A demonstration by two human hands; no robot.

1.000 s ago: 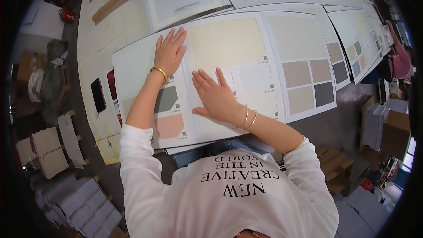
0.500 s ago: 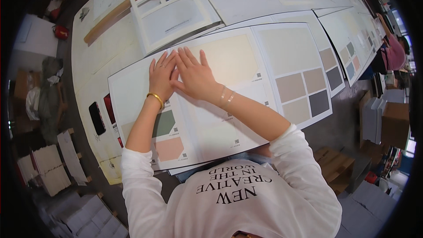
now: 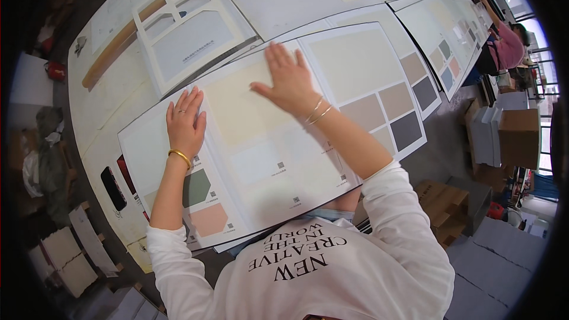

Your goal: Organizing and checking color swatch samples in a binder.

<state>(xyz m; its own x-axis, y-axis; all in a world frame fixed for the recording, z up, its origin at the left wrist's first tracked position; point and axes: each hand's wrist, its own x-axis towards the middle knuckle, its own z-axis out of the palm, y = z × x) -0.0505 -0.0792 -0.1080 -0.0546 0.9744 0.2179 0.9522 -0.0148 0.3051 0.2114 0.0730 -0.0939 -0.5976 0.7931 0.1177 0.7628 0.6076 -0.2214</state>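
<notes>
A large folded color sample board lies open in front of me, with cream, green, pink, beige and dark grey swatches on white panels. My left hand rests flat on its left part, fingers stretched toward the far edge, a ring on one finger and a gold bangle at the wrist. Over the cream swatch, near the fold, is my right hand, its fingers spread and slightly blurred. Whether that palm touches the surface I cannot tell. Neither hand holds anything.
Beyond the board lie a white cut-out frame and a wooden strip. A phone sits at the table's left. More sample boards extend right, toward a person in pink. Cardboard boxes stand on the floor at right.
My hands, side by side and touching before, are now apart. The right one has slid rightward across the board toward the fold; the left stays flat on the left part. The whole view has shifted somewhat.
</notes>
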